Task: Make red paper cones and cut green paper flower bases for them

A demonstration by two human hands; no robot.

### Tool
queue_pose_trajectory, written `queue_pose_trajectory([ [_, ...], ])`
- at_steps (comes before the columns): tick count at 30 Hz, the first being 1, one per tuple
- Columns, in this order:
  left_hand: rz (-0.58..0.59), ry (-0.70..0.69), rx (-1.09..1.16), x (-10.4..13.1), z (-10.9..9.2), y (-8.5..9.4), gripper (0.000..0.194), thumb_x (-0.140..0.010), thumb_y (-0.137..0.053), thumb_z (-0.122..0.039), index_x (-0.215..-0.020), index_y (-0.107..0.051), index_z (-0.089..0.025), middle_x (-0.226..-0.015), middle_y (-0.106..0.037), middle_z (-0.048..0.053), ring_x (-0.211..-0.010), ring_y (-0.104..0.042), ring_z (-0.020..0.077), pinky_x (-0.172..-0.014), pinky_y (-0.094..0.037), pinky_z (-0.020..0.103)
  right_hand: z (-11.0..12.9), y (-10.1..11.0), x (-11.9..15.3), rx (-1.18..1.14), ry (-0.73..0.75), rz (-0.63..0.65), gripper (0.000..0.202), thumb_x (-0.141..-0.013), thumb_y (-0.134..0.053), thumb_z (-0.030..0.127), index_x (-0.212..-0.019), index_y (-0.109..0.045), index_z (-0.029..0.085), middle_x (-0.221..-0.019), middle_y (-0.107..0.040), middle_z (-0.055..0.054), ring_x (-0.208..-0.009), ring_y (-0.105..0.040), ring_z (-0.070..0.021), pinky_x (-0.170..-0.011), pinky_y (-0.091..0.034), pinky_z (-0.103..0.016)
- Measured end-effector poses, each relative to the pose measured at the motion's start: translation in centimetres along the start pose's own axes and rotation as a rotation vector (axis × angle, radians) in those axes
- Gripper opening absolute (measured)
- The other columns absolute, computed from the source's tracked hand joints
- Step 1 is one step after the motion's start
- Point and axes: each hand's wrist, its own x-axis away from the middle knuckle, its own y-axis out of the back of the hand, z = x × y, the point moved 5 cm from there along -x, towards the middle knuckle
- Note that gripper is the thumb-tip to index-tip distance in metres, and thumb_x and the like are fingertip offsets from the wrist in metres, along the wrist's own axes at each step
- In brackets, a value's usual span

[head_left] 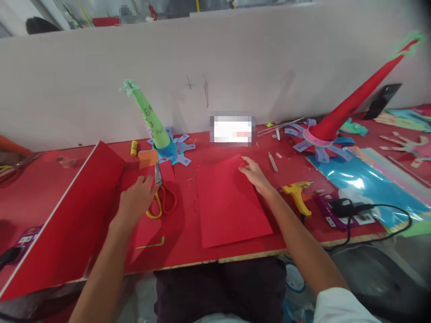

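Here, one red sheet (232,204), lying on the red table (185,249) before us; our right hand (257,176) pinches its upper right edge between thumb and fingers. Item: our left hand (135,197), fingers half curled over red paper; whether they grip anything, we cannot tell. Item: scissors (160,190), red and yellow handles, just beside that hand. Item: yellow glue gun (298,197), right of the sheet. Behind: green cone (153,119), left; red cone (357,101), right, tilted.
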Motion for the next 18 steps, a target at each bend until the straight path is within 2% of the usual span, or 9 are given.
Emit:
queue_pose_trajectory([
  [2,-0.022,-0.076,0.099,-1.9,-2.1,1.6,0.05,-0.113,-0.036,-0.044,-0.151,-0.061,-0.022,-0.147,-0.065,0.02,-0.123,-0.073,0.0424,-0.095,-0.061,0.056,1.1,-0.7,0.0,-0.018,0.015,0.06,0.056,-0.077,-0.084,0.037,-0.132,-0.073,0.031,-0.112,-0.082,-0.007,-0.104,-0.079,-0.0311,-0.092,-0.064,-0.046],
  [4,-0.053,-0.181,0.245,-4.5,-4.5,2.9,0.054,-0.113,-0.039,-0.048,-0.159,-0.055,-0.025,-0.16,-0.06,0.018,-0.137,-0.066,0.0439,-0.107,-0.056,0.059,2.7,-1.6,-0.2,-0.073,0.066,0.119,0.055,-0.077,-0.086,0.042,-0.13,-0.074,0.031,-0.118,-0.083,-0.006,-0.108,-0.079,-0.0317,-0.098,-0.063,-0.047],
  [6,-0.046,-0.32,0.484,-7.5,-7.0,3.7,0.057,-0.113,-0.041,-0.053,-0.16,-0.056,-0.024,-0.158,-0.063,0.016,-0.141,-0.064,0.0382,-0.115,-0.052,0.054,4.1,-2.4,-0.6,-0.146,0.116,0.151,0.053,-0.079,-0.085,0.048,-0.128,-0.074,0.031,-0.12,-0.083,-0.005,-0.11,-0.08,-0.0318,-0.102,-0.061,-0.048],
  [8,0.067,-0.47,0.757,-10.4,-9.2,3.7,0.065,-0.109,-0.051,-0.058,-0.162,-0.052,-0.021,-0.152,-0.066,0.018,-0.131,-0.07,0.0313,-0.106,-0.057,0.044,4.5,-2.7,-1.2,-0.162,0.141,0.127,0.053,-0.078,-0.084,0.051,-0.126,-0.074,0.031,-0.116,-0.084,-0.004,-0.109,-0.079,-0.032,-0.101,-0.061,-0.049],
  [10,0.104,-0.558,0.98,-12.7,-10.4,3.6,0.07,-0.103,-0.062,-0.054,-0.16,-0.05,-0.016,-0.135,-0.072,0.02,-0.116,-0.074,0.0271,-0.083,-0.061,0.032,3.8,-2.7,-1.8,-0.116,0.128,0.076,0.052,-0.075,-0.085,0.05,-0.121,-0.075,0.031,-0.109,-0.083,-0.004,-0.107,-0.079,-0.0318,-0.097,-0.061,-0.048],
  [11,0.106,-0.579,1.037,-13.5,-10.7,3.4,0.068,-0.099,-0.068,-0.048,-0.157,-0.052,-0.015,-0.12,-0.075,0.016,-0.099,-0.075,0.0228,-0.072,-0.058,0.028,3.2,-2.6,-1.9,-0.083,0.11,0.037,0.05,-0.073,-0.086,0.05,-0.117,-0.075,0.03,-0.102,-0.082,-0.004,-0.103,-0.078,-0.0313,-0.094,-0.061,-0.047],
  [12,0.108,-0.588,1.072,-14.1,-10.8,3.2,0.066,-0.096,-0.07,-0.042,-0.153,-0.053,-0.015,-0.105,-0.075,0.011,-0.082,-0.072,0.0183,-0.064,-0.053,0.025,2.4,-2.4,-2.1,-0.055,0.088,0.017,0.048,-0.074,-0.085,0.049,-0.116,-0.074,0.031,-0.1,-0.081,-0.004,-0.101,-0.078,-0.0305,-0.091,-0.062,-0.046],
  [14,0.137,-0.607,1.051,-14.6,-10.8,2.5,0.059,-0.093,-0.071,-0.034,-0.147,-0.056,-0.015,-0.084,-0.069,0.002,-0.061,-0.062,0.0128,-0.057,-0.047,0.023,0.9,-2.2,-2.0,-0.04,0.056,0.006,0.045,-0.077,-0.084,0.046,-0.118,-0.073,0.032,-0.098,-0.08,-0.004,-0.095,-0.077,-0.029,-0.085,-0.062,-0.044],
  [18,0.205,-0.67,0.922,-14.3,-10.4,1.7,0.048,-0.094,-0.07,-0.034,-0.138,-0.064,-0.016,-0.081,-0.067,0.0,-0.059,-0.06,0.012,-0.057,-0.048,0.024,-0.7,-2.0,-1.6,0.013,0.058,0.065,0.059,-0.082,-0.081,0.044,-0.139,-0.067,0.033,-0.096,-0.08,-0.003,-0.082,-0.076,-0.0259,-0.075,-0.061,-0.041],
])
